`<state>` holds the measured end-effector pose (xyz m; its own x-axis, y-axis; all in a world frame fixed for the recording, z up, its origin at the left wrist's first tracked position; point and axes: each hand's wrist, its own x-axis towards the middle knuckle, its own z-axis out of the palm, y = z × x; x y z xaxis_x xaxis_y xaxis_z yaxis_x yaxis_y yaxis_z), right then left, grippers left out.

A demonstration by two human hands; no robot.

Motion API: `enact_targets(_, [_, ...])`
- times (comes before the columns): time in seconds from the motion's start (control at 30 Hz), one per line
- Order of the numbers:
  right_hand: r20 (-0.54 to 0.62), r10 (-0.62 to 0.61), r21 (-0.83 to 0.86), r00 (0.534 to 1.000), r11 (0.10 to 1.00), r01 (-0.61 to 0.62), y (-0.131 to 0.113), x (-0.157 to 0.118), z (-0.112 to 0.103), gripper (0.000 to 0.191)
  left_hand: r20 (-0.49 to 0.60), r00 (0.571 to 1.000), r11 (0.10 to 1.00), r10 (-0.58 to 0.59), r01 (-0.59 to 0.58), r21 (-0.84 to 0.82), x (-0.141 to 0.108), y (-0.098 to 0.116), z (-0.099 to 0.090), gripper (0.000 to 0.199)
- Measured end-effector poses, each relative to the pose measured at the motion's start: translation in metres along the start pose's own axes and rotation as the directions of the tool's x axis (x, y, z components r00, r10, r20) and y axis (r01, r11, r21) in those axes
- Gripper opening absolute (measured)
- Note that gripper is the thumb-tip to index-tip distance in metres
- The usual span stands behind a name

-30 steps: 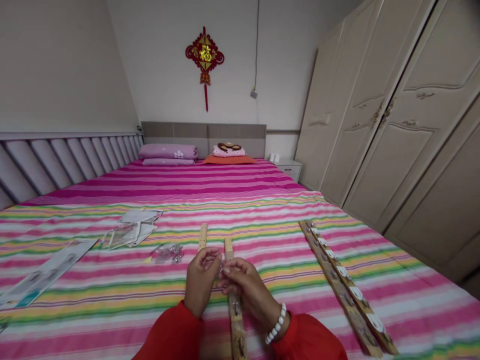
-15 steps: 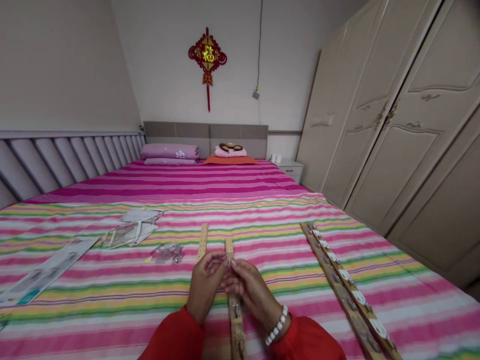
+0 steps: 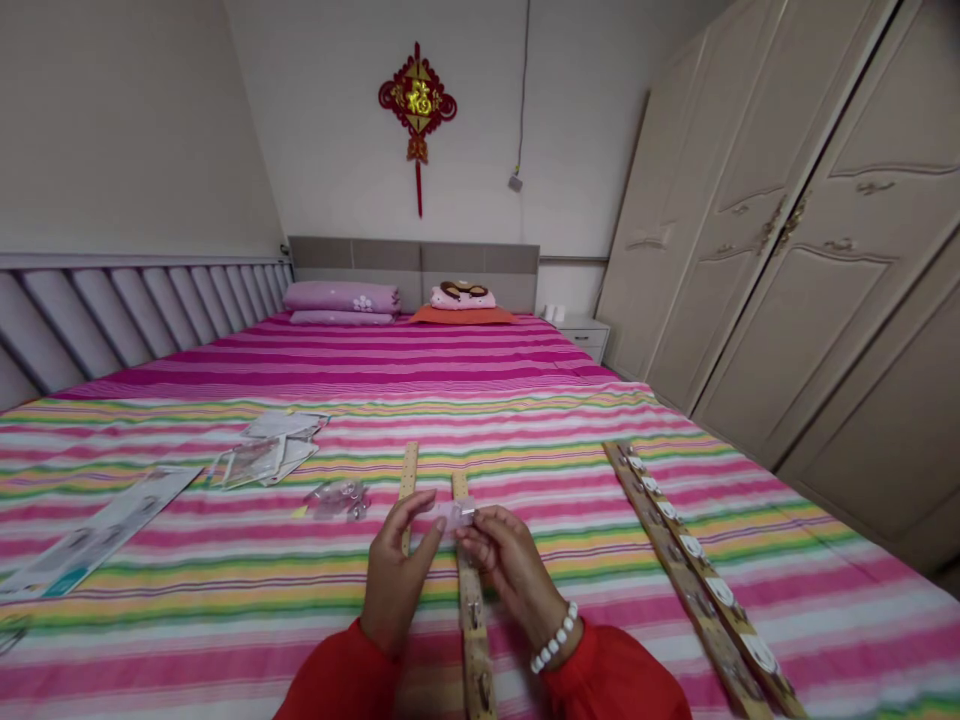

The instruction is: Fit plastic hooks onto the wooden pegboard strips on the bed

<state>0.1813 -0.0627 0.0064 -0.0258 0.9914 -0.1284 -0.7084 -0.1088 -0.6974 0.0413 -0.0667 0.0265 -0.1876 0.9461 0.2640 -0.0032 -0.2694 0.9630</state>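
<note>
A small clear adhesive hook (image 3: 463, 508) with a shiny metal part is held up above a wooden strip. My right hand (image 3: 514, 565) pinches its right edge between thumb and fingers. My left hand (image 3: 399, 560) holds its left end, thumb in front, index finger lifted above. Below them the wooden strip (image 3: 474, 650) runs toward me, with metal hooks on clear pads along its near part. A second strip with rows of small holes (image 3: 409, 470) lies just left, partly hidden by my left hand.
Clear hooks in a small heap (image 3: 337, 498) lie to the left, near flat plastic packets (image 3: 270, 450) and a long packaging sheet (image 3: 105, 530). On the right are two wooden strips fitted with hooks (image 3: 690, 580). All rest on a striped bed sheet (image 3: 570, 620).
My hands have drawn slightly apart, and the clear hook now shows between them. My left hand has shifted left with its index finger raised. The view has tilted slightly.
</note>
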Motion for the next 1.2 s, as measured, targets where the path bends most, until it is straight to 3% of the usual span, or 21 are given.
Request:
enact_targets(0.07, [-0.037, -0.029, 0.022, 0.999, 0.999, 0.03, 0.001, 0.002, -0.001, 0.02, -0.005, 0.981, 0.975, -0.192, 0.19, -0.119, -0.001, -0.009, 0.003, 0.044])
enact_targets(0.13, [-0.045, -0.044, 0.026, 0.998, 0.999, 0.045, 0.003, 0.002, 0.0, 0.019, 0.09, 0.939, 0.917, -0.333, 0.345, -0.202, -0.001, -0.018, 0.006, 0.045])
enact_targets(0.23, [-0.034, -0.026, 0.0, 0.999, 1.0, 0.026, 0.007, 0.0, 0.001, 0.017, 0.212, 0.898, 0.862, -0.386, 0.433, -0.264, -0.002, -0.025, 0.011, 0.04])
enact_targets(0.4, [-0.013, 0.004, -0.163, 1.0, 0.987, -0.006, 0.008, 0.003, -0.008, 0.019, 0.161, 0.882, 0.843, -0.442, 0.47, -0.262, 0.004, -0.024, 0.009, 0.035])
enact_targets(0.57, [-0.012, -0.094, -0.294, 0.995, 0.952, 0.086, 0.002, 0.016, -0.016, 0.027, 0.197, 0.877, 0.876, -0.438, 0.465, -0.125, 0.022, -0.024, 0.006, 0.031])
enact_targets(0.67, [0.018, -0.108, -0.369, 0.994, 0.923, 0.108, -0.002, 0.027, -0.015, 0.028, 0.225, 0.884, 0.902, -0.409, 0.43, -0.05, 0.036, -0.025, 0.011, 0.032])
enact_targets(0.83, [-0.003, -0.1, -0.432, 0.995, 0.897, 0.089, -0.008, 0.057, -0.013, 0.027, 0.183, 0.895, 0.901, -0.406, 0.426, -0.084, 0.064, -0.028, 0.024, 0.039])
enact_targets(1.0, [-0.064, -0.136, -0.468, 0.989, 0.879, 0.091, -0.007, 0.09, -0.02, 0.021, 0.161, 0.911, 0.912, -0.38, 0.398, -0.101, 0.085, -0.05, 0.038, 0.038])
enact_targets(1.2, [-0.115, -0.17, -0.482, 0.979, 0.871, 0.095, 0.009, 0.106, -0.034, 0.017, 0.116, 0.92, 0.922, -0.375, 0.383, -0.061, 0.095, -0.082, 0.048, 0.027])
